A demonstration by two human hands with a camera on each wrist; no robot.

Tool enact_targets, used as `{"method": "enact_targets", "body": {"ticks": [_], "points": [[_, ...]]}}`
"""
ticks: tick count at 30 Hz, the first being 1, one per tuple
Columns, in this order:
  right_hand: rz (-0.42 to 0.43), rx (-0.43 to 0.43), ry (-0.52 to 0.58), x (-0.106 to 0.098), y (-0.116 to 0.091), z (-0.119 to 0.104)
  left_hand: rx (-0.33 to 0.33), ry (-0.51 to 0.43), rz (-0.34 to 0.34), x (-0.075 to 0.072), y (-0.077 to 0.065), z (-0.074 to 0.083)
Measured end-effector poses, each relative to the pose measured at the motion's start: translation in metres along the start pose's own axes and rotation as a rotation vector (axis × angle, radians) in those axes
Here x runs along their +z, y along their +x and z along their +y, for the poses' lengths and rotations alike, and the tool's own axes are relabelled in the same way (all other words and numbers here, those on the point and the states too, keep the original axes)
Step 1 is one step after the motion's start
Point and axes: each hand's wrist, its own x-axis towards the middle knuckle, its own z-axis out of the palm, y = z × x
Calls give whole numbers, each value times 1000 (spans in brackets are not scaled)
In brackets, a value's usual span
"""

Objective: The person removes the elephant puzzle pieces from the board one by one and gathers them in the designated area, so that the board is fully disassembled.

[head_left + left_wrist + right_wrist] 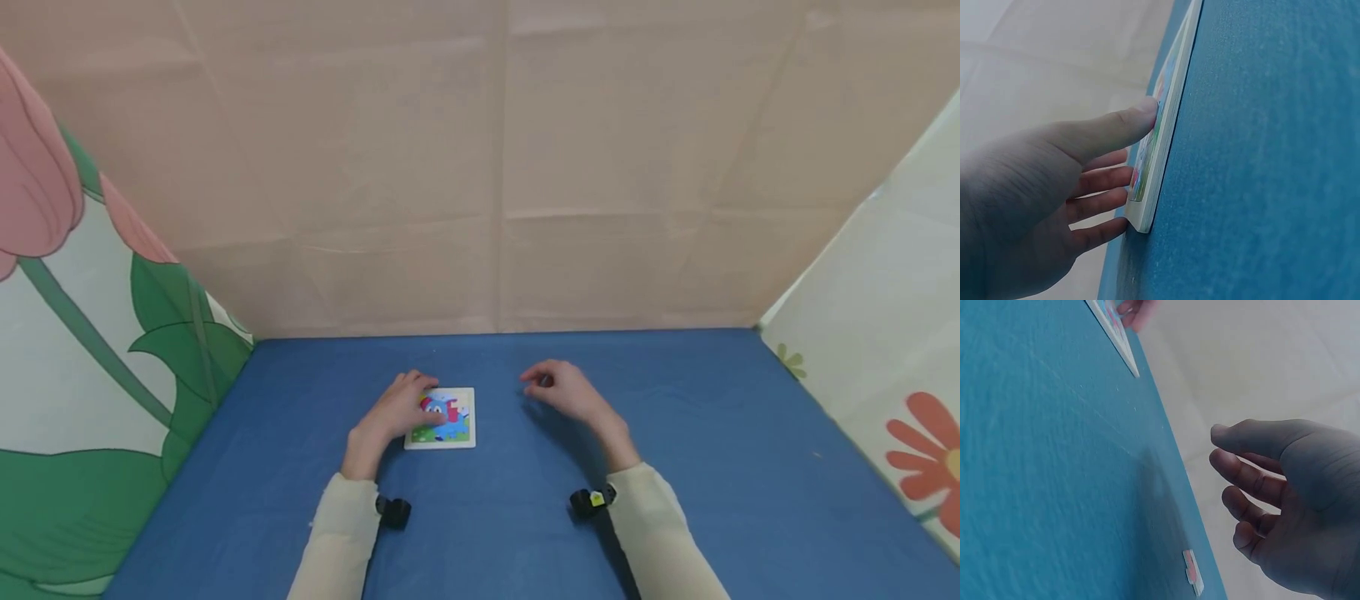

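A small square jigsaw puzzle board (463, 442) with a pale frame and a blue cartoon animal picture lies flat on the blue table. My left hand (401, 407) rests at its left side. In the left wrist view, the thumb (1125, 128) touches the picture face and the fairly straight fingers reach along the board's edge. My right hand (567, 390) hovers to the right of the board, its fingers loosely bent and nothing between them. Below that hand, in the right wrist view, a small pink and white puzzle piece (1192, 573) lies on the table; the head view does not show it.
Blue cloth (480, 533) covers the table. A beige sheet (495, 167) rises behind its far edge. Printed panels with flowers stand at the left (97, 400) and right (877, 333). Each wrist carries a small black camera.
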Motion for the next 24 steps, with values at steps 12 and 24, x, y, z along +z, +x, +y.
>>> {"method": "enact_targets", "body": {"ticks": [12,24], "points": [[-48,-4,8,19,9,-13,-60,-63,10,0,1,-4],[-78,-158,-20,33,25,-31,-60,-35,27,0,1,-2]]}}
